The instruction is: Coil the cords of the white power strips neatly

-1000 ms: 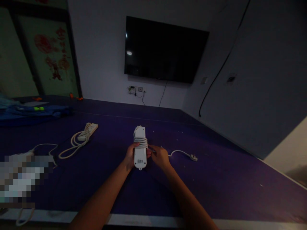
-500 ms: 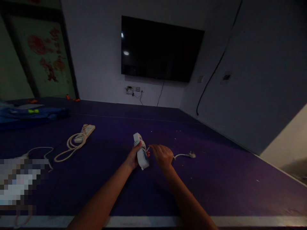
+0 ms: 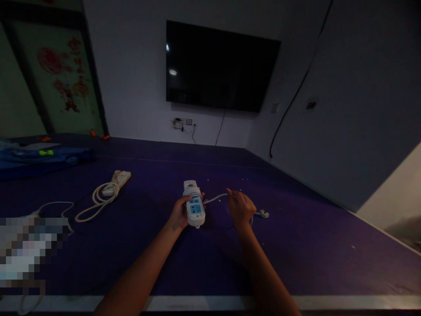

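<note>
A white power strip [image 3: 196, 216] with blue socket faces is gripped in my left hand [image 3: 179, 213], its socket side turned up. Several turns of its white cord [image 3: 192, 192] wrap around the strip's middle. From there a stretch of the cord runs right to my right hand [image 3: 241, 208], which is closed on it beside the strip. The cord's plug [image 3: 263, 213] lies on the purple surface just right of that hand. Part of the cord is hidden behind my right hand.
Another power strip [image 3: 121, 179] with a loosely coiled cord lies to the left on the purple surface [image 3: 158, 272]. A blurred-out object [image 3: 29, 250] is at the near left, blue cloth [image 3: 66, 157] farther back. A television [image 3: 220, 66] hangs on the wall.
My right hand has moved right with the cord, leaving a longer stretch between it and the strip. My left hand has turned the power strip so its sockets show.
</note>
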Action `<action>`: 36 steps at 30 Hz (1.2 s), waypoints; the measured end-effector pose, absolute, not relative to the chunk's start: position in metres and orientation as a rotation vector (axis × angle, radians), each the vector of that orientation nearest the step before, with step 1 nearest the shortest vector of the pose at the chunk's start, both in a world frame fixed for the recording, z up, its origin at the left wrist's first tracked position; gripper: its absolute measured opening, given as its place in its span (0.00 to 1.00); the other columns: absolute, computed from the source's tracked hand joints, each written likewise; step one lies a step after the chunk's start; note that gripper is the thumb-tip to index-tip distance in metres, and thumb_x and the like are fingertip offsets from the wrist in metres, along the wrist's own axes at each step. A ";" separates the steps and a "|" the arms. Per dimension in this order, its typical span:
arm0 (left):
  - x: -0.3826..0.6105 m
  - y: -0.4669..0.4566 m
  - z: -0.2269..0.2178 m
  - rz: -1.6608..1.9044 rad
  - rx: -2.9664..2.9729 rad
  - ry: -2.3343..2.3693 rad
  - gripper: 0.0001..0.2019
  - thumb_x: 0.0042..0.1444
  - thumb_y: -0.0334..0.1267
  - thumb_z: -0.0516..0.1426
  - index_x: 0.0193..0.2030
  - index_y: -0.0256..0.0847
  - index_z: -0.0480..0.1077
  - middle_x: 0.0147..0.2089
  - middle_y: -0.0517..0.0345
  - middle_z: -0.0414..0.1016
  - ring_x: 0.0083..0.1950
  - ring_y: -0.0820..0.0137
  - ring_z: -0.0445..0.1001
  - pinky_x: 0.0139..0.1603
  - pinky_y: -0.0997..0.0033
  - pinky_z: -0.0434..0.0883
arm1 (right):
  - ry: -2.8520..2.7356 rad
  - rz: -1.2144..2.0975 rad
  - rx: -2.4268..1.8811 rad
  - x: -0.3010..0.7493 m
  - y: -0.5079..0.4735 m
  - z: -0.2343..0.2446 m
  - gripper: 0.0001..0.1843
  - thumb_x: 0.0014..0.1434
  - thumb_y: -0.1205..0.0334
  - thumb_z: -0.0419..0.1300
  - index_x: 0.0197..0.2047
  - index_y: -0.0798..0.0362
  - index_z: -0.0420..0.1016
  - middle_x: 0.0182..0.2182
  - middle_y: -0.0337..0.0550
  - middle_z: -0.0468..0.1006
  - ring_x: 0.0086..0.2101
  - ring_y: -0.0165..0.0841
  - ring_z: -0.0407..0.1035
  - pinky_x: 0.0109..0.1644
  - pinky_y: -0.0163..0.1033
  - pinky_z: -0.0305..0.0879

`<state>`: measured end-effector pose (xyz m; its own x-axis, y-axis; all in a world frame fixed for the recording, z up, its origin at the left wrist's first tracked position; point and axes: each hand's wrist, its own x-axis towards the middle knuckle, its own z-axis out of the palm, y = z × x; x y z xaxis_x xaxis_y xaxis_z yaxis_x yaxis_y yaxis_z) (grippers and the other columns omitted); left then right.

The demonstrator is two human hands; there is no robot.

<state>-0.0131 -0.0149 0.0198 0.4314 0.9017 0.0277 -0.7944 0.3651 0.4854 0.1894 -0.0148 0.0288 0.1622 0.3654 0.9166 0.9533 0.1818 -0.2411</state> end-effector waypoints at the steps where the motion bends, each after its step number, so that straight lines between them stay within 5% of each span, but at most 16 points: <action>1: -0.014 -0.014 0.019 1.125 0.447 0.262 0.21 0.52 0.35 0.55 0.54 0.35 0.64 0.45 0.46 0.76 0.40 0.61 0.77 0.38 0.64 0.74 | -1.400 -0.713 -1.386 0.190 -0.013 0.028 0.23 0.60 0.48 0.50 0.22 0.53 0.74 0.19 0.44 0.75 0.22 0.30 0.67 0.29 0.34 0.54; 7: -0.031 -0.005 0.018 1.293 0.369 0.228 0.18 0.55 0.40 0.54 0.52 0.37 0.65 0.42 0.47 0.76 0.34 0.67 0.77 0.30 0.70 0.75 | -1.784 -0.597 -1.508 0.188 -0.008 0.024 0.28 0.62 0.47 0.46 0.18 0.52 0.72 0.16 0.42 0.74 0.19 0.29 0.66 0.24 0.34 0.46; 14: -0.051 -0.001 0.020 1.302 0.404 0.126 0.24 0.55 0.42 0.52 0.58 0.39 0.59 0.49 0.46 0.73 0.35 0.69 0.76 0.30 0.73 0.74 | -2.265 -0.245 -1.681 0.176 -0.009 0.023 0.25 0.56 0.38 0.50 0.31 0.49 0.77 0.26 0.44 0.78 0.29 0.34 0.72 0.28 0.34 0.53; 19: -0.056 -0.003 0.022 1.259 0.461 0.078 0.27 0.55 0.43 0.51 0.61 0.37 0.57 0.51 0.45 0.72 0.36 0.68 0.75 0.31 0.73 0.75 | -2.252 -0.268 -1.607 0.166 -0.010 0.021 0.21 0.60 0.46 0.49 0.45 0.49 0.75 0.39 0.48 0.78 0.40 0.38 0.70 0.42 0.39 0.60; 23: -0.048 -0.008 0.023 1.189 0.521 0.106 0.27 0.55 0.41 0.50 0.62 0.38 0.55 0.54 0.44 0.70 0.37 0.68 0.76 0.30 0.71 0.75 | -2.277 -0.364 -1.296 0.153 -0.015 0.021 0.20 0.61 0.54 0.51 0.55 0.48 0.68 0.49 0.47 0.73 0.50 0.40 0.64 0.57 0.50 0.51; 26: -0.038 -0.014 0.021 1.139 0.588 0.128 0.27 0.56 0.39 0.50 0.63 0.39 0.54 0.55 0.44 0.69 0.38 0.65 0.77 0.30 0.70 0.75 | -2.347 -0.297 -1.183 0.141 -0.018 0.018 0.17 0.60 0.61 0.53 0.52 0.52 0.69 0.46 0.47 0.75 0.48 0.38 0.65 0.58 0.48 0.51; 30: -0.026 -0.018 0.017 1.145 0.655 0.181 0.25 0.56 0.38 0.51 0.61 0.37 0.57 0.52 0.45 0.73 0.44 0.61 0.76 0.32 0.68 0.75 | -2.421 -0.210 -1.262 0.134 -0.018 0.017 0.11 0.58 0.69 0.53 0.42 0.58 0.73 0.38 0.49 0.76 0.39 0.35 0.68 0.46 0.38 0.61; 36: -0.019 -0.011 0.014 1.143 0.560 0.371 0.20 0.57 0.49 0.52 0.42 0.31 0.70 0.29 0.50 0.76 0.28 0.67 0.76 0.30 0.69 0.74 | -2.246 -0.389 -1.296 0.147 -0.017 0.023 0.10 0.61 0.66 0.51 0.37 0.53 0.74 0.33 0.45 0.76 0.35 0.35 0.67 0.41 0.38 0.56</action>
<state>-0.0185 -0.0106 0.0136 0.3778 0.9259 0.0044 -0.7466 0.3018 0.5928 0.1471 -0.0166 0.0235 -0.4115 0.7173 0.5623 0.8646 0.5024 -0.0080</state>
